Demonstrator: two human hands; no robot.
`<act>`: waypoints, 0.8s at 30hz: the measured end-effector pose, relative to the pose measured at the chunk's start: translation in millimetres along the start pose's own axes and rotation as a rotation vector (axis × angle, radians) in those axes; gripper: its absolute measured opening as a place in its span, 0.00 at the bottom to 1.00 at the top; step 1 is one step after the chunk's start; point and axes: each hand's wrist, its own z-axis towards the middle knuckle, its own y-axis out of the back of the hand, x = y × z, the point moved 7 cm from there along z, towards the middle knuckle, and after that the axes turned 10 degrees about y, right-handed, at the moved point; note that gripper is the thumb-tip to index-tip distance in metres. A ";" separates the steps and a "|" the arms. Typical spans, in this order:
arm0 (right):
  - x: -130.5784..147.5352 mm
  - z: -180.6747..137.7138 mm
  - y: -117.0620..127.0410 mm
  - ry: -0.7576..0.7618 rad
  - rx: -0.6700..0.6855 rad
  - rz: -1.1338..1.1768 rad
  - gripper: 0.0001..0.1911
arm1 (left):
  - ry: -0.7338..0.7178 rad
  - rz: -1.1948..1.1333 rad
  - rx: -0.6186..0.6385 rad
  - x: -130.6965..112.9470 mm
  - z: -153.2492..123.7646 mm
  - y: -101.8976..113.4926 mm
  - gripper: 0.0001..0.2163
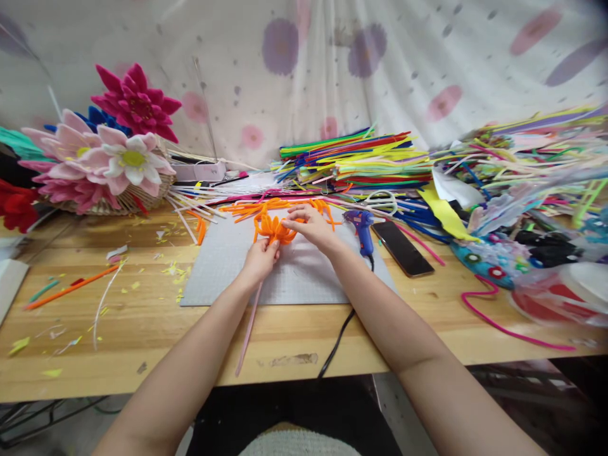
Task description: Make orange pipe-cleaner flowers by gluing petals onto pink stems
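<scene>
Over the grey cutting mat [213,278], an orange pipe-cleaner flower [272,229] with looped petals is held up. My left hand [262,258] is closed round its base, thumb and fingers pinched just under the petals. A pale pink stem [247,332] runs down below that hand toward the table's front edge. From the right, my right hand [310,227] reaches over the flower with bent fingers on its upper right petals; its thumb is partly hidden. Further orange pipe cleaners [242,208] lie along the mat's back edge.
Right of the mat lie a blue glue gun [363,229] with its black cord, a phone [403,248] and scissors [381,201]. Pipe-cleaner bundles [356,158] are heaped behind. Finished flowers [128,158] fill a basket at left. Yellow scraps [135,285] litter the table.
</scene>
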 end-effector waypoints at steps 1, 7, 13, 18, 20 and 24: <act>2.1 0.5 2.0 0.023 0.001 -0.049 0.09 | -0.006 0.000 -0.010 0.6 1.0 0.6 0.14; 6.8 1.4 5.7 0.075 0.029 -0.150 0.05 | -0.043 0.057 -0.012 3.5 4.0 -2.0 0.13; -7.4 0.9 10.3 -0.034 -0.070 -0.087 0.03 | -0.045 0.071 0.083 0.3 -0.8 -10.4 0.13; -4.1 -0.2 2.9 -0.043 -0.002 -0.003 0.04 | 0.077 0.017 0.202 -1.7 -9.7 -15.4 0.14; 2.7 -0.7 0.5 -0.007 0.035 0.031 0.05 | 0.102 0.007 0.217 -2.6 -12.2 -15.6 0.16; 12.1 -0.1 3.5 0.023 0.016 0.088 0.09 | 0.099 -0.040 0.209 -5.6 -12.6 -11.4 0.15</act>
